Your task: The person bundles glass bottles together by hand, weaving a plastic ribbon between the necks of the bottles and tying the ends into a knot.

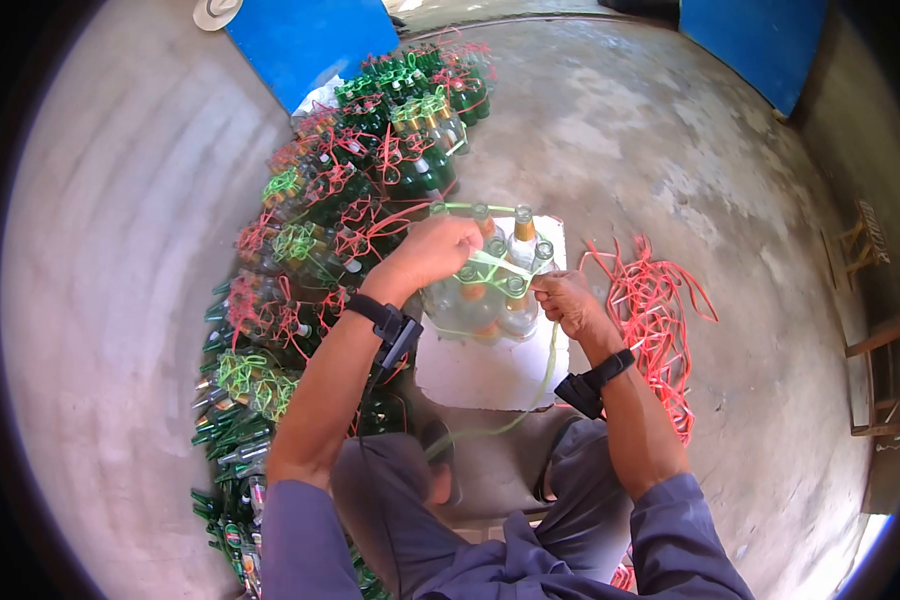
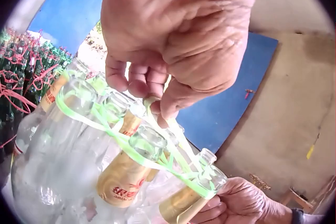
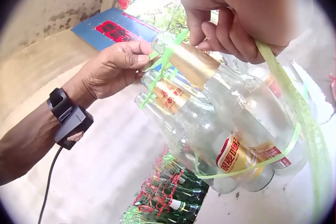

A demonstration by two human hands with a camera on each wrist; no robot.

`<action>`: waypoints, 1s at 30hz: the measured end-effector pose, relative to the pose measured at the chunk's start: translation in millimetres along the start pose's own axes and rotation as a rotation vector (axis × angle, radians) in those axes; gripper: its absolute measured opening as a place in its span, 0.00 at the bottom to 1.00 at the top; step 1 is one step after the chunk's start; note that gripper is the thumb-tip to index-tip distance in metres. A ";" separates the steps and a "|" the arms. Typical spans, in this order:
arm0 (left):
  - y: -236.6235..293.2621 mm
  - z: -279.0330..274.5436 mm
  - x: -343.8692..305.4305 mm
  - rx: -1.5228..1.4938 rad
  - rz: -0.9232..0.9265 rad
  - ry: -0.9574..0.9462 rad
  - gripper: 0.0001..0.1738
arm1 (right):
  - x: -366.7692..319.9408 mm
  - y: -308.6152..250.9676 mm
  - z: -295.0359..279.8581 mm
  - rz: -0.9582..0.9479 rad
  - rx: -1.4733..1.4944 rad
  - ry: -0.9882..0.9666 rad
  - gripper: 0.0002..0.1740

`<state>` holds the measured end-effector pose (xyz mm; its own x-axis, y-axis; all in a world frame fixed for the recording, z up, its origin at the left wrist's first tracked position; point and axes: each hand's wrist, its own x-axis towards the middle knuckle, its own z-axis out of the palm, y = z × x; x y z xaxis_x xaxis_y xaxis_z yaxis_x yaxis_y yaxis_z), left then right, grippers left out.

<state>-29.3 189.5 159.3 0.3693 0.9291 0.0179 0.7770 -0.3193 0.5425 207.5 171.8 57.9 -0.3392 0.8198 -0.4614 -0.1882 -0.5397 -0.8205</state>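
A cluster of clear glass bottles (image 1: 518, 318) with gold neck labels stands upright on a white board (image 1: 470, 385). Light green plastic strapping (image 2: 123, 141) loops around the bottle necks, and a band of it circles the bodies. My left hand (image 1: 435, 250) pinches a strand of the strap (image 2: 181, 142) between thumb and fingers, drawn up over the bottle tops. At the near right bottle neck, my right hand (image 1: 568, 302) has its fingers curled around the strap. From that hand a loose tail of strap (image 3: 294, 98) hangs down past the bottles.
Many green and clear bottles (image 1: 405, 180), bundled with red and green straps, crowd the floor on the left. To the right lies a tangled heap of red strapping (image 1: 655, 310). A wooden chair (image 1: 885, 370) stands by the right wall, and blue panels (image 1: 305, 45) are at the back.
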 end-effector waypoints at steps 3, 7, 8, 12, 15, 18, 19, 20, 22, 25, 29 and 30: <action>-2.8 8.3 4.4 0.058 0.071 0.108 0.05 | 0.7 0.4 -1.9 -0.026 0.033 -0.010 0.09; 1.7 23.9 17.2 0.144 -0.035 0.253 0.05 | -1.3 -0.6 -5.0 -0.073 0.076 -0.060 0.04; 1.8 27.5 21.4 0.154 -0.081 0.275 0.05 | -2.2 -1.3 -4.8 -0.072 0.073 -0.059 0.04; 6.8 35.5 31.0 0.219 -0.209 0.272 0.06 | -9.1 -6.7 -2.7 -0.059 0.081 -0.038 0.03; 1.7 40.4 34.9 0.378 -0.129 0.251 0.10 | -11.7 -8.1 -6.9 -0.072 0.064 -0.059 0.05; -6.1 38.8 33.6 0.406 -0.056 0.211 0.13 | -15.1 -8.0 -13.5 -0.086 0.059 -0.062 0.09; -3.6 38.6 33.3 0.407 -0.054 0.212 0.13 | -16.3 -8.7 -15.9 -0.093 0.065 -0.044 0.09; -0.9 39.1 31.7 0.465 -0.061 0.178 0.14 | -17.3 -9.0 -18.4 -0.094 0.065 -0.045 0.09; 2.6 40.3 23.7 0.523 -0.070 0.144 0.15 | -20.1 -9.2 -23.1 -0.144 -0.092 0.046 0.12; 13.2 41.9 6.4 0.480 -0.016 0.202 0.17 | -31.3 -15.8 -31.7 -0.161 -0.172 0.092 0.13; 20.0 61.1 -17.9 0.174 0.085 0.368 0.25 | -50.5 -26.9 -24.1 -0.157 -0.199 0.089 0.15; 26.3 66.2 -23.8 0.141 0.279 0.459 0.30 | -51.9 -25.7 -19.5 -0.179 -0.231 0.103 0.15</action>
<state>16.1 146.7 117.5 0.3353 0.7812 0.5265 0.7537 -0.5577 0.3476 248.0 146.8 96.4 -0.2217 0.9194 -0.3248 -0.0183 -0.3369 -0.9414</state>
